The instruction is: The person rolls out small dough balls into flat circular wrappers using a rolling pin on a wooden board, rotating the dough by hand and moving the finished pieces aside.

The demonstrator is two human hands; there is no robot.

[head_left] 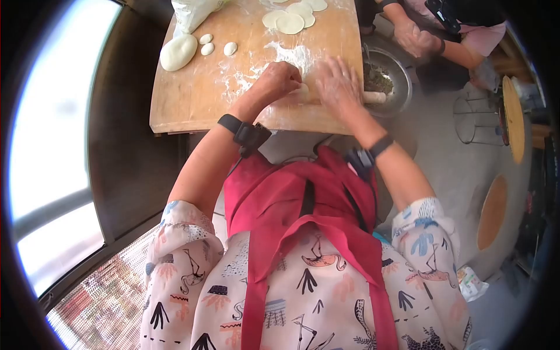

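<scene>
My left hand is closed at the edge of a small pale dough piece, with its fingers curled together. My right hand lies with its fingers spread over a wooden rolling pin, whose end sticks out to the right past the board. Both hands are over the floured wooden board. Beyond them rest several flat round wrappers. At the board's left are a large dough lump and small dough balls.
A metal bowl with chopped filling stands just right of the board. Behind it are a co-worker's clasped hands. A plastic bag sits at the far left. Round stools stand at the right.
</scene>
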